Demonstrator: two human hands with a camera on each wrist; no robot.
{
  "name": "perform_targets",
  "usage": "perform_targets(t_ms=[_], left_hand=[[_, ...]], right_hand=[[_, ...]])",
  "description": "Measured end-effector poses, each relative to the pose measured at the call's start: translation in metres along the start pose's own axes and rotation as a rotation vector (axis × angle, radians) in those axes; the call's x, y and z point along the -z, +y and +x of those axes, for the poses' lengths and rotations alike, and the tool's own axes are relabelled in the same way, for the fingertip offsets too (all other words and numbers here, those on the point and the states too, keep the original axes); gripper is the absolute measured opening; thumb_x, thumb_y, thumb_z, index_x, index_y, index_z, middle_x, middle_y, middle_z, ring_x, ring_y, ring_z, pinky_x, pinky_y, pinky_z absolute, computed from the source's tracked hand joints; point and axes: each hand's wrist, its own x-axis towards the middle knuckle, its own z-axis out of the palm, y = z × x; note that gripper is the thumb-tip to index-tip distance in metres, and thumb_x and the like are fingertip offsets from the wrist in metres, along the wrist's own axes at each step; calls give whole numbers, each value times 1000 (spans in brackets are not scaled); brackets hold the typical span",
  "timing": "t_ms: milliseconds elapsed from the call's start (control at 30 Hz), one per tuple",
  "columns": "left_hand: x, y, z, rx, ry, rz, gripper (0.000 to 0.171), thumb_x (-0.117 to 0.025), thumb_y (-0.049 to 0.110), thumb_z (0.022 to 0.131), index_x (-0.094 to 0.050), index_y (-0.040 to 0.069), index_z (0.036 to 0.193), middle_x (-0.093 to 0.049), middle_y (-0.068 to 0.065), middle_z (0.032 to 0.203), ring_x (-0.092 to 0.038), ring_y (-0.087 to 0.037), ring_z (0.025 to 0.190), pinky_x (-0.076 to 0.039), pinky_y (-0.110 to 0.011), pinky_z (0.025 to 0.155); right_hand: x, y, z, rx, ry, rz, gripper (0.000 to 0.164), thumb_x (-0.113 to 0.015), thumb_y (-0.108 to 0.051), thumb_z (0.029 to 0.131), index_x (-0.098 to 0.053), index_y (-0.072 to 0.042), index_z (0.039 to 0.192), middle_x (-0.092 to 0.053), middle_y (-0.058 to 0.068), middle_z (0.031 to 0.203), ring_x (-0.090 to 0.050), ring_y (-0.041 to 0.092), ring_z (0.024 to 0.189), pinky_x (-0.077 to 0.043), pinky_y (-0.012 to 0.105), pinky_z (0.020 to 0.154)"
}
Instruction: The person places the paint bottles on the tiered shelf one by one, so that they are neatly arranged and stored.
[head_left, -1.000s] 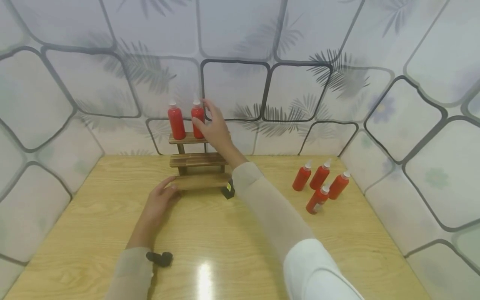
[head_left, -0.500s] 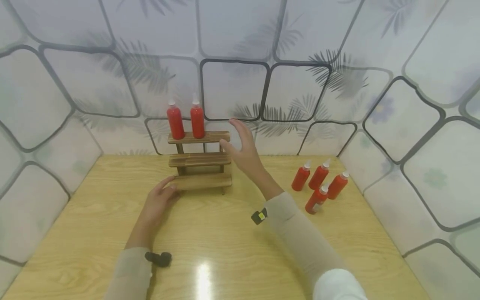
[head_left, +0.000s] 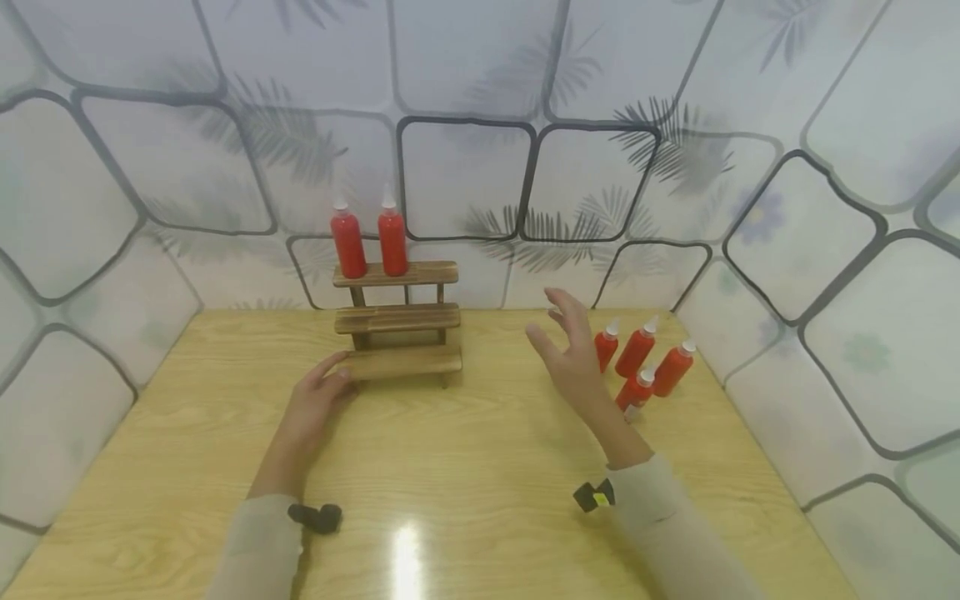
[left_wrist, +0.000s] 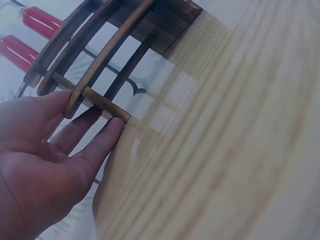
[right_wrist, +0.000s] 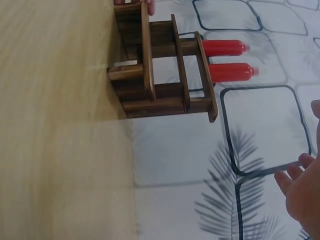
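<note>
Standing on the worktop (head_left: 450,483), the three-step wooden stand (head_left: 397,318) has its lowest step's left end at the left-hand grip (head_left: 313,404); we see it well apart from the right-hand grip (head_left: 577,367). Two red bottles sit upright toward the left end of the top step: outer bottle (head_left: 348,243), inner bottle (head_left: 392,243). Four more stand on the worktop just beside the right-hand grip, which partly covers the leftmost bottle (head_left: 604,348).

Left-hand grip: nearly closed, thumb and fingers round the end of the lowest step, touching the frame. Right-hand grip: wide, thumb apart from fingers, nothing in it, raised over the worktop.

We note brown, striped wood on the stand, slats stepping up toward the patterned wall (head_left: 468,179). Bottles are glossy red with white caps and pointed nozzles; we spot a pale label on the front bottle (head_left: 636,390). Back bottle (head_left: 636,353) and right bottle (head_left: 673,371) are upright too. Pale sleeves (head_left: 262,542) on both arms.
</note>
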Motion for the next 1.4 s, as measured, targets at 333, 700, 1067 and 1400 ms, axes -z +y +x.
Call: perform_targets(t_ms=[333, 700, 1067, 1400], left_hand=[[-1, -1, 0, 4, -7, -54, 60, -47, 31, 108, -23, 13, 160, -36, -29, 155, -39, -44, 143, -48, -29, 109], [-2, 1, -1, 6, 8, -83, 60, -48, 27, 108, -24, 13, 160, -34, -30, 155, -43, -38, 141, -47, -29, 111], [0, -3, 1, 2, -22, -51, 61, -47, 34, 108, -22, 15, 161, -27, -28, 160, -36, -42, 145, -44, -32, 113], [1, -2, 0, 9, -41, -42, 63, -46, 35, 108, -19, 17, 162, -22, -28, 162, -33, -45, 146, -40, -41, 116]], right_hand=[[58, 3, -63, -96, 95, -191, 53, -67, -3, 95, -49, -6, 145, -47, 13, 148, -49, 20, 131, -40, 10, 111], [115, 20, -103, -111, 285, -117, 50, -65, 11, 91, -52, 4, 139, -55, 7, 139, -52, 12, 127, -43, 18, 114], [122, 42, -112, -468, 252, -31, 56, -69, -8, 96, -45, -2, 146, -51, 4, 141, -48, 12, 128, -47, 10, 105], [109, 49, -114, -505, 248, 15, 53, -70, -10, 96, -47, -3, 143, -53, -1, 131, -50, 10, 122, -48, 9, 103]])
